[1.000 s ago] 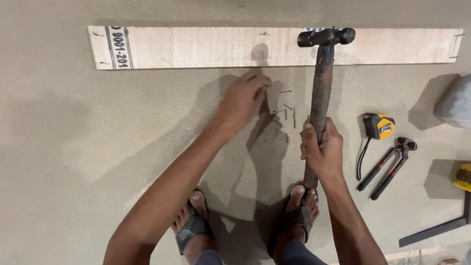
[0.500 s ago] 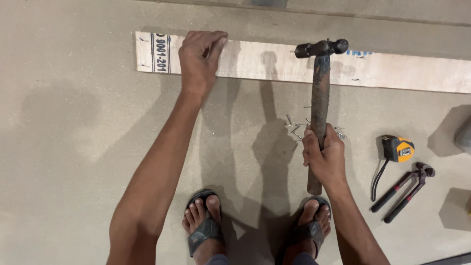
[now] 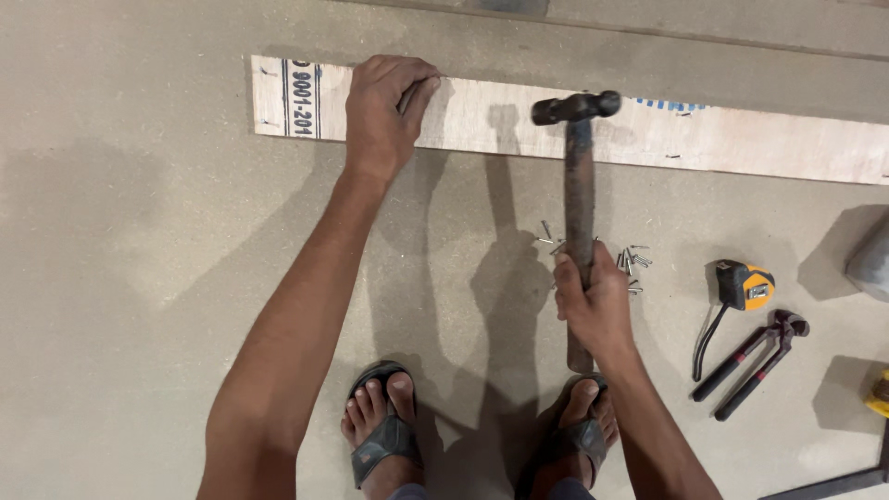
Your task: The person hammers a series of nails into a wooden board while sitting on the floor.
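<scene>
Pinching fingers of left hand (image 3: 384, 111) steady something unseen on plywood strip (image 3: 556, 125); right hand (image 3: 593, 301) clamps hammer (image 3: 579, 176) mid-handle, head poised above.

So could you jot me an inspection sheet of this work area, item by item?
Surface: bare grey floor, shadowed.
Job's things: long plywood strip lying flat; ball-peen hammer, head over the strip; loose nails beside the handle.
Clutter: yellow tape measure; red-handled pincers; yellow object at right edge, too cut off to tell.
Hands: left hand rests on the strip, fingers pinched at its far edge; right hand grips the hammer handle.
Cables: nothing seen.
Surroundings: own sandalled feet; grey shape at right edge.
</scene>
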